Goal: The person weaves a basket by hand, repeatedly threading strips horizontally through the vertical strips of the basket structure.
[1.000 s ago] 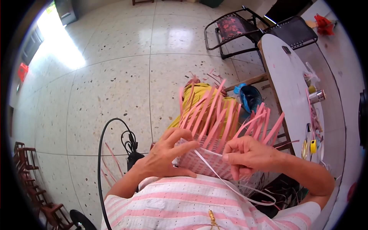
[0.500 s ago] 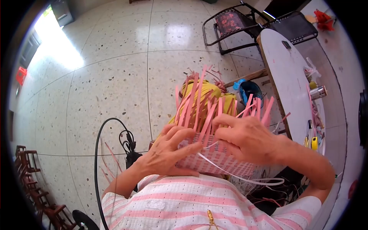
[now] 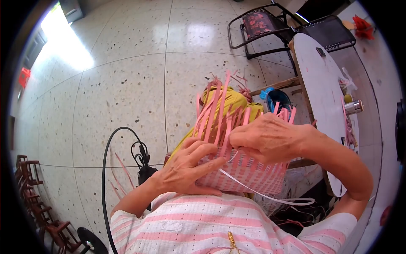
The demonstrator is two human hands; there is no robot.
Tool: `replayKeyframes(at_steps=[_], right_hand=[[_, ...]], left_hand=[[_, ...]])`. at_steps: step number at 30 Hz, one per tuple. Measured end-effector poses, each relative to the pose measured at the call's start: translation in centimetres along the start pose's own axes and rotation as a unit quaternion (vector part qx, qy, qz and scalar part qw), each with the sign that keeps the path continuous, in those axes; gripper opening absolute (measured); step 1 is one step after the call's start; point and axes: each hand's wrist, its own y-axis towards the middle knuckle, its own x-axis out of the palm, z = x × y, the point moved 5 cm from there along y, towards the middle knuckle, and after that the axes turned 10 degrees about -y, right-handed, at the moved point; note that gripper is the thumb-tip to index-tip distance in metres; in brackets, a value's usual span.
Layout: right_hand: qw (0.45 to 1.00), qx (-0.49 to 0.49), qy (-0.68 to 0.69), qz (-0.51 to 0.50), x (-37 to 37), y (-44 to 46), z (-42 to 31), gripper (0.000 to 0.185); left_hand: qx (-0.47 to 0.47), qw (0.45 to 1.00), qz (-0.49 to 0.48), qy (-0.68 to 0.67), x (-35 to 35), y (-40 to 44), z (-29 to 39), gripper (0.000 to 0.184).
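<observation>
Speckled floor point(image 3: 118, 97) in background. Left hand point(image 3: 186, 164) clasps woven basket point(image 3: 258, 180), presumably bracing it; just beside, right hand point(image 3: 268, 137) pinches white strip point(image 3: 237, 182), likely for fine control.

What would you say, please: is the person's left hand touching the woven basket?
Touching: the head view shows the left hand at the left end of the woven basket, its index finger lying across it with no visible gap.

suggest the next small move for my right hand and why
Probably draw the white strip snug with the right hand: a short bend runs up to that hand, the rest trails in a loose loop, and the left hand rests against the pink-and-white woven basket.
</observation>
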Motion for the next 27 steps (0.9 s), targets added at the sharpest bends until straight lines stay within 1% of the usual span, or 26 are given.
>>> replayKeyframes(at_steps=[1,3,7,9,10,12,13,15,19,21,24,27], right_hand=[[1.0,0.0,0.0,0.0,-0.6,0.3,-0.2,0.013],[0.998,-0.004,0.008,-0.062,-0.7,0.7,-0.6,0.015],[0.999,-0.005,-0.007,-0.043,-0.9,1.0,-0.7,0.016],[0.999,0.023,-0.033,-0.021,-0.6,0.9,-0.4,0.016],[0.999,0.021,-0.034,-0.022,-0.3,0.8,-0.3,0.016],[1.0,0.012,-0.005,0.006,0.1,0.7,-0.2,0.013],[1.0,0.013,-0.004,0.005,0.2,0.6,-0.1,0.013],[0.998,0.022,0.053,-0.036,0.8,0.6,0.4,0.012],[0.994,0.032,0.096,-0.047,2.0,0.4,1.2,0.011],[0.996,-0.003,0.083,0.046,1.5,0.4,1.1,0.012],[0.998,0.013,0.05,0.023,1.4,0.4,1.1,0.013],[0.998,0.013,0.048,0.029,1.8,0.3,1.1,0.014]], left_hand=[[0.001,1.0,-0.002,0.002,0.0,0.1,0.0,0.074],[0.005,1.0,-0.004,0.004,0.0,0.1,0.1,0.074],[0.012,1.0,0.003,-0.003,0.2,-0.2,-0.1,0.074],[0.01,1.0,0.007,0.0,0.1,-0.1,-0.1,0.073],[0.008,1.0,0.01,0.003,0.0,-0.2,-0.1,0.073],[0.008,1.0,0.011,-0.001,0.0,-0.2,-0.1,0.072],[0.009,1.0,0.01,-0.006,0.1,-0.3,-0.1,0.071],[0.01,1.0,0.009,-0.007,0.0,-0.2,-0.1,0.071],[0.014,1.0,0.013,-0.014,0.0,-0.1,-0.1,0.071],[0.012,1.0,0.013,-0.015,0.0,-0.1,-0.2,0.071],[0.01,1.0,0.012,-0.016,0.1,-0.2,-0.3,0.072],[0.009,1.0,0.013,-0.012,0.1,-0.3,-0.2,0.072]])
